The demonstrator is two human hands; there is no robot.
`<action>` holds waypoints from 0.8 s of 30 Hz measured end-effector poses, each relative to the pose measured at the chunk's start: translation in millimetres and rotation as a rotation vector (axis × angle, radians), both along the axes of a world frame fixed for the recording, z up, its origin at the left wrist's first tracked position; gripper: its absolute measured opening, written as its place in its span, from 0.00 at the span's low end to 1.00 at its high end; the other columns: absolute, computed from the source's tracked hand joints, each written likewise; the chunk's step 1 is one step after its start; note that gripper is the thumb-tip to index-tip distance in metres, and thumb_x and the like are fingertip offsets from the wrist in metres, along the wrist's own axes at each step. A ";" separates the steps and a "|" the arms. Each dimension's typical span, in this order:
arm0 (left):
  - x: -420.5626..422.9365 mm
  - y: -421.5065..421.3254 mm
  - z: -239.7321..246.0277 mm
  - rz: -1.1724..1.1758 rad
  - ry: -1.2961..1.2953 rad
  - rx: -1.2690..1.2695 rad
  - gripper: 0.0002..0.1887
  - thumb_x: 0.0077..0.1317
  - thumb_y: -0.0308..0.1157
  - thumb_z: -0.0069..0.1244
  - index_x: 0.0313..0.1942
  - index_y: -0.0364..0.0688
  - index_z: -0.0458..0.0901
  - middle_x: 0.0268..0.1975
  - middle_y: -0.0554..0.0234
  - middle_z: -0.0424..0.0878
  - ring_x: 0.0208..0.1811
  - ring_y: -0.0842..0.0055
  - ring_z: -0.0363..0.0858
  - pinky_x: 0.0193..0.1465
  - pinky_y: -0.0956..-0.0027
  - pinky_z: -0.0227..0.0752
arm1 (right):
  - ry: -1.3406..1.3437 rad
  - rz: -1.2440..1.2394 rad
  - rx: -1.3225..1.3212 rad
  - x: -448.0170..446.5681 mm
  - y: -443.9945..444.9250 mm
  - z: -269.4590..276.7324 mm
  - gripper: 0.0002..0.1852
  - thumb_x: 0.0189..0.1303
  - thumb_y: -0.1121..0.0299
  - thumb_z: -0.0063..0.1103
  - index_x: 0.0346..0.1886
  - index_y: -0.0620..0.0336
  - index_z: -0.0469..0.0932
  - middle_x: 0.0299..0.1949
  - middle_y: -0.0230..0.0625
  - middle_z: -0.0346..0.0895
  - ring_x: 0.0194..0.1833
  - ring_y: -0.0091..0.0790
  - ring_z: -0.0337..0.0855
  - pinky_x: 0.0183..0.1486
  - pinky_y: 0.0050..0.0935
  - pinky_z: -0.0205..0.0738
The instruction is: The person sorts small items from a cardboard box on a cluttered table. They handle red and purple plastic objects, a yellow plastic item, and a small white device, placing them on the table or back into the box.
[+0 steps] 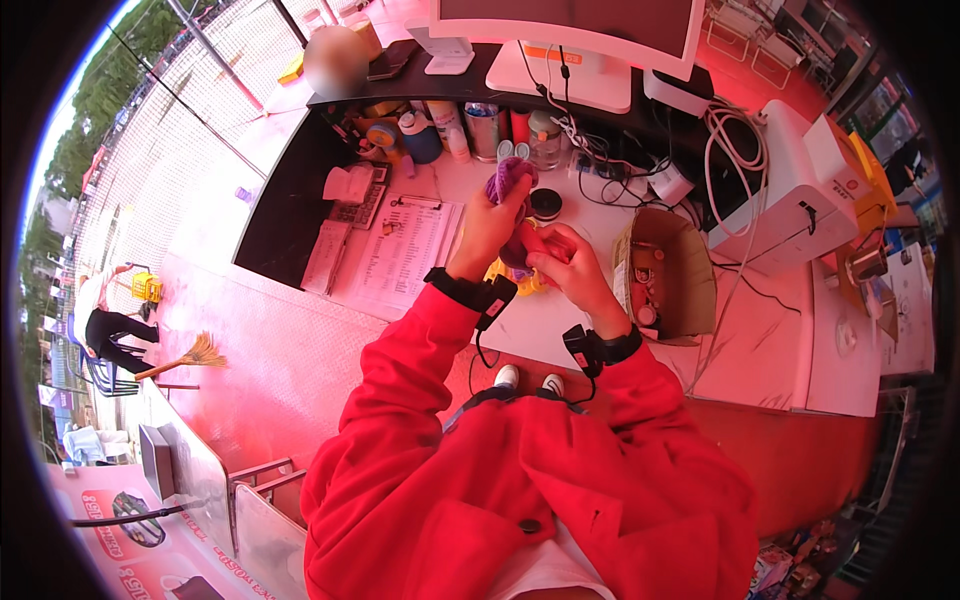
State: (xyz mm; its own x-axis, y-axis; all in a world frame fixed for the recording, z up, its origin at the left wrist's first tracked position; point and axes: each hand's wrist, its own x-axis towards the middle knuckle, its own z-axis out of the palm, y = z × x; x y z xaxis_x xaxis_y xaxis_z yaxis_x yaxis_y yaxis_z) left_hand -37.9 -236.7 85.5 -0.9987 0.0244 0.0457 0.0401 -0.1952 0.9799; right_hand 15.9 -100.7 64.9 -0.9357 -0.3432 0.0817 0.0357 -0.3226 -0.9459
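My left hand (496, 225) grips a purple knitted or crocheted piece (512, 176), whose top bulges above the fingers. Close beside it, my right hand (574, 270) pinches a pinkish-red part at the piece's lower end; whether this belongs to the purple piece I cannot tell. Below and partly behind both hands lies a yellow object (531, 283) on the white desk, mostly hidden. A round black lid or jar (546, 204) rests just beyond the right hand. To the left is a clipboard (405, 247) with printed sheets.
An open cardboard box (675, 277) with small items stands at the right. Bottles, a clear jar (545, 142) and tangled cables line the desk's back under a shelf with a monitor (570, 22). A calculator (367, 199) sits at the left. Far left, a person (105, 322) is near a broom (196, 352).
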 end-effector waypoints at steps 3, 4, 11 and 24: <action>1.1 1.2 -5.6 0.077 -0.128 0.412 0.13 0.62 0.42 0.46 0.39 0.42 0.75 0.24 0.70 0.73 0.23 0.81 0.71 0.25 0.76 0.68 | 0.046 -0.029 0.034 -3.2 -9.5 -6.4 0.10 0.53 0.78 0.55 0.37 0.63 0.66 0.27 0.28 0.71 0.24 0.16 0.70 0.23 0.14 0.67; 1.3 0.7 -9.0 0.083 -0.194 0.538 0.14 0.62 0.43 0.45 0.39 0.42 0.75 0.24 0.70 0.73 0.24 0.81 0.72 0.26 0.75 0.68 | 0.041 -0.049 0.009 -3.0 -11.9 -7.1 0.10 0.53 0.78 0.55 0.37 0.63 0.66 0.28 0.28 0.72 0.23 0.16 0.70 0.23 0.14 0.66; 12.7 6.8 9.9 -0.038 -0.107 0.275 0.14 0.63 0.43 0.44 0.36 0.41 0.74 0.30 0.69 0.75 0.27 0.85 0.71 0.28 0.80 0.66 | -0.047 -0.034 -0.116 -15.8 -4.9 -8.5 0.09 0.55 0.74 0.55 0.38 0.63 0.68 0.26 0.31 0.73 0.20 0.17 0.69 0.22 0.16 0.63; 17.3 22.7 2.2 -0.075 -0.072 0.159 0.13 0.63 0.41 0.44 0.38 0.40 0.73 0.24 0.76 0.69 0.23 0.90 0.64 0.24 0.85 0.57 | 0.023 -0.282 0.022 -22.1 -2.9 -8.5 0.06 0.55 0.72 0.55 0.34 0.62 0.70 0.21 0.24 0.69 0.21 0.14 0.67 0.23 0.14 0.59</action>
